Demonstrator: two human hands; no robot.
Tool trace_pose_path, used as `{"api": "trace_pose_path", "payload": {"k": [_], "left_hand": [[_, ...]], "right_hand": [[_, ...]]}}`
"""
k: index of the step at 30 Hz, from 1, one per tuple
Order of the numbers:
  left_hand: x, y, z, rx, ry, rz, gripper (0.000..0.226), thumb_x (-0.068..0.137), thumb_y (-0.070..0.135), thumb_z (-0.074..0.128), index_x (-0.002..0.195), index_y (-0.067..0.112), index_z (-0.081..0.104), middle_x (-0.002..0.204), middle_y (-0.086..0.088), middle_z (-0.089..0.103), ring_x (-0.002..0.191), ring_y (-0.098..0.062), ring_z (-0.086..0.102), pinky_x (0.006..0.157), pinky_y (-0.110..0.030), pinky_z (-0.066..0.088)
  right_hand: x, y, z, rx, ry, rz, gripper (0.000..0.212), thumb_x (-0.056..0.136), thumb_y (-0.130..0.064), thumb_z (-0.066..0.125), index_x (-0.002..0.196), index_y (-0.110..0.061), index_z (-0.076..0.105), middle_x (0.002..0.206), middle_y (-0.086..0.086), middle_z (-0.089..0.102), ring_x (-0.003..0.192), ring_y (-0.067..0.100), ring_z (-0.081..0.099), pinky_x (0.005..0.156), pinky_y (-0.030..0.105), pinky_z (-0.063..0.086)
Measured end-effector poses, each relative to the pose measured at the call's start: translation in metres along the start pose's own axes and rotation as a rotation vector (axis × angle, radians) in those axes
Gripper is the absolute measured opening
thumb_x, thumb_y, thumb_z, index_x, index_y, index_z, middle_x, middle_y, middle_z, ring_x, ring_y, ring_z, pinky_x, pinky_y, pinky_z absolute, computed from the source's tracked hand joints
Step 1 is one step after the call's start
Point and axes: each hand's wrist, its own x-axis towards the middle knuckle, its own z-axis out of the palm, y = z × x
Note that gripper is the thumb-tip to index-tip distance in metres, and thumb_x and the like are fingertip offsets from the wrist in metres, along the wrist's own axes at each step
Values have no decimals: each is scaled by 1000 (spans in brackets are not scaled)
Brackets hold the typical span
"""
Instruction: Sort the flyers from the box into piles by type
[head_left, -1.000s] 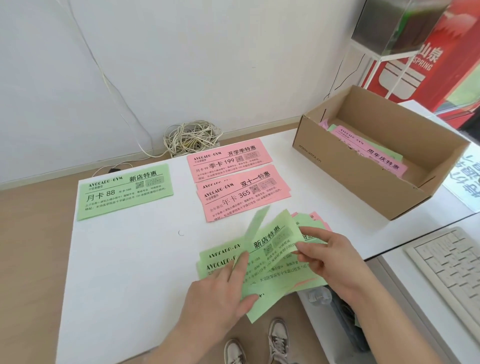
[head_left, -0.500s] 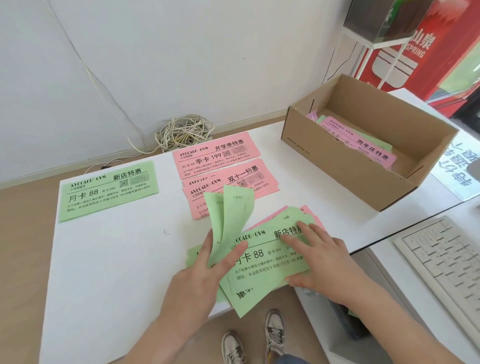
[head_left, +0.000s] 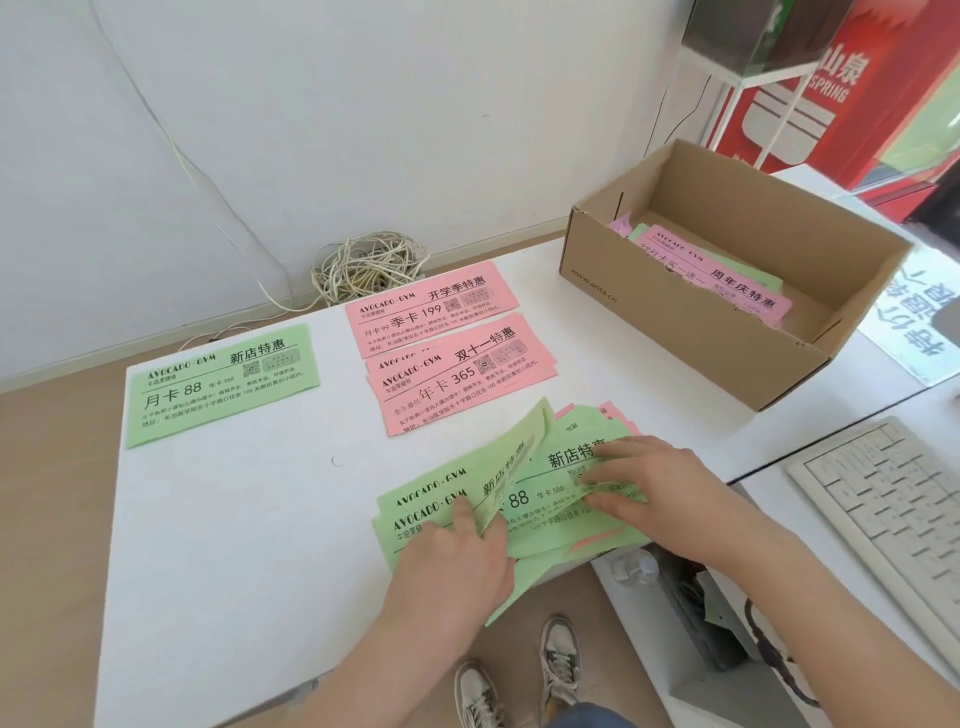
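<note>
A loose bunch of green flyers (head_left: 540, 512) with pink ones beneath lies at the table's near edge. My left hand (head_left: 457, 564) pinches a lifted, tilted green flyer (head_left: 511, 465) at its lower end. My right hand (head_left: 660, 491) presses flat on the right part of the bunch. A single green flyer (head_left: 223, 382) lies at the far left. Two pink flyers (head_left: 434, 312) (head_left: 462, 376) lie in the middle, one behind the other. The open cardboard box (head_left: 691, 322) at the right holds more pink and green flyers (head_left: 722, 275).
A white table (head_left: 234, 545) carries everything. A keyboard (head_left: 893, 514) sits on the lower desk at right. A coil of cable (head_left: 366, 267) lies on the floor by the wall. My shoes (head_left: 519, 675) show below the table edge.
The green flyers my left hand had raised upright have come down to a low tilt. My right hand stays pressed on the bunch. The view shifted slightly.
</note>
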Motion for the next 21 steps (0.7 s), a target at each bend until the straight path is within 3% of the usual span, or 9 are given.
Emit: {"api": "trace_pose_path", "payload": {"k": [3,5,7,9,11,14,17,19,21], "left_hand": [[0,0,-7,16,-54,17,39,62,44,77,83,12,68,97,-21,69,43,-34,57,33,-29,42],[0,-1,-19,7,-34,-9,42,91,52,48,111,16,55,116,-9,59,71,-33,65,50,-29,42],[1,-2,-24,23,51,24,49,97,58,25,123,19,41,117,-2,53,88,-29,63,60,-31,37],[4,-3,-29,5,124,22,42,97,54,35,116,18,45,100,-3,60,77,-28,64,55,-31,36],[7,-9,-23,-48,147,58,34,77,39,75,93,14,57,61,-2,57,42,-23,55,39,-26,29],[16,-25,-6,-109,292,40,29,69,28,77,77,16,52,37,2,41,23,-19,38,32,-18,20],[15,-33,-1,-252,420,-20,24,84,30,54,101,15,46,36,3,38,23,-20,39,28,-18,22],[10,-35,1,-360,438,-26,52,83,26,62,129,16,41,55,0,56,29,-18,44,28,-21,27],[5,-39,5,-416,439,44,70,84,27,60,145,30,25,98,-10,67,39,-22,52,30,-24,36]], "right_hand": [[-2,9,10,167,240,44,21,87,-20,68,107,-24,72,123,-7,62,119,15,51,100,23,36],[-3,10,15,214,386,46,16,81,-10,74,94,-18,75,107,-6,68,106,15,58,93,26,43],[-1,8,19,221,504,-24,14,75,-6,78,84,-16,75,96,-6,71,100,12,58,88,30,48],[2,6,20,274,587,-89,14,73,-6,79,81,-17,75,97,-8,70,104,8,53,90,28,44],[4,4,19,394,621,-57,21,75,-12,79,89,-26,73,112,-11,64,114,5,48,97,28,40],[2,7,14,544,518,137,68,74,-33,80,133,-40,46,145,-11,38,133,9,33,108,32,32],[-4,20,16,407,261,269,101,68,-44,81,148,-35,19,147,-6,31,136,18,29,111,38,29],[-8,23,24,191,94,261,102,68,-49,78,148,-38,16,146,-6,30,134,20,27,108,40,32],[-10,24,29,52,61,232,94,71,-49,75,147,-40,20,149,-5,25,134,20,22,108,39,31]]}}
